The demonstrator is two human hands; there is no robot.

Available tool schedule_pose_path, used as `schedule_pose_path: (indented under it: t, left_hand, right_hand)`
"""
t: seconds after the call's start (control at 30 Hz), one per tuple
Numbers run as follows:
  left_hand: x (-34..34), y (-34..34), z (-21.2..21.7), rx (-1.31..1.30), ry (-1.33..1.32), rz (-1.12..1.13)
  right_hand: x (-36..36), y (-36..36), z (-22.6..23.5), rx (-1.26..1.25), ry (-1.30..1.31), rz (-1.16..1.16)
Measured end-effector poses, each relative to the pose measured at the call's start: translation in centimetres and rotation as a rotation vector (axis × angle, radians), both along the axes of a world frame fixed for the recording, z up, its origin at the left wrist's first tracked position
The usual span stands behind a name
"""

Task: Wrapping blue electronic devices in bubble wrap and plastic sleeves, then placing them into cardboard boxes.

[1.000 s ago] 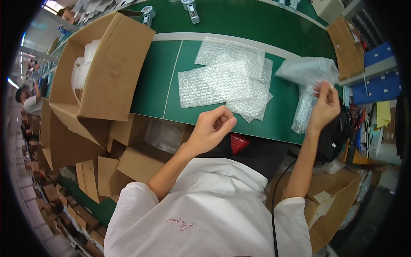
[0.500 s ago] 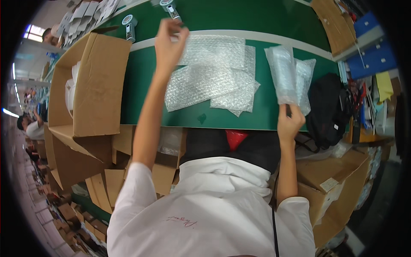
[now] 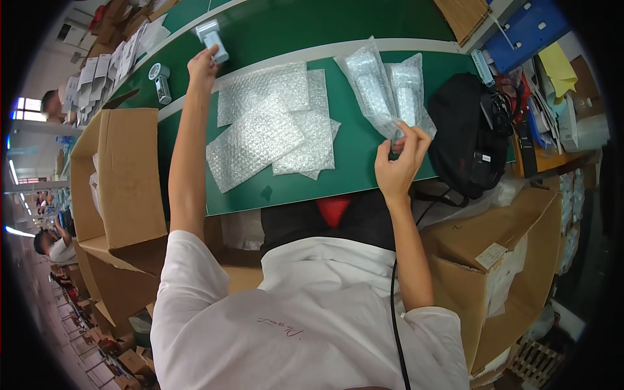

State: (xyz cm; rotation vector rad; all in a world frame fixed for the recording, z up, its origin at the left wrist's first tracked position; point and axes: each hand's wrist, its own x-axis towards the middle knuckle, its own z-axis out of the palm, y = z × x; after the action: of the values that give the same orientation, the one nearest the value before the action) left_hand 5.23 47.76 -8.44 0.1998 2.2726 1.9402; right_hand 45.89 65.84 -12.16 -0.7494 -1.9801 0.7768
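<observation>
Left hand (image 3: 203, 63) closes around a small white-and-grey handheld device (image 3: 213, 40) far across the green surface (image 3: 364, 140); light, rigid, probably best gripped mid-body. Right hand (image 3: 400, 159) pinches a clear, limp, slippery bubble-wrap pouch (image 3: 372, 84) by its near end.
</observation>
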Motion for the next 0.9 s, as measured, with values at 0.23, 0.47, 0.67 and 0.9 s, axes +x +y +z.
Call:
schedule_pose_path:
  t: [0.23,0.47,0.67,0.9]
  left_hand:
    - [18.5,-3.5,4.1,0.389,-0.099,-0.312]
    - [31.1,-4.4,5.5,0.324,-0.024,-0.229]
    - [28.9,-4.7,5.5,-0.042,0.332,-0.212]
    - [27.3,-2.2,-1.2,-0.623,0.753,-0.178]
  right_hand:
    - [0.9,0.1,0.0,0.144,0.183,0.044]
    - [0.8,-6.4,6.3,-0.423,0.297,0.68]
    - [2.2,-6.4,8.1,-1.304,0.182,0.984]
    - [5.1,-4.9,7.3,-1.313,0.237,0.99]
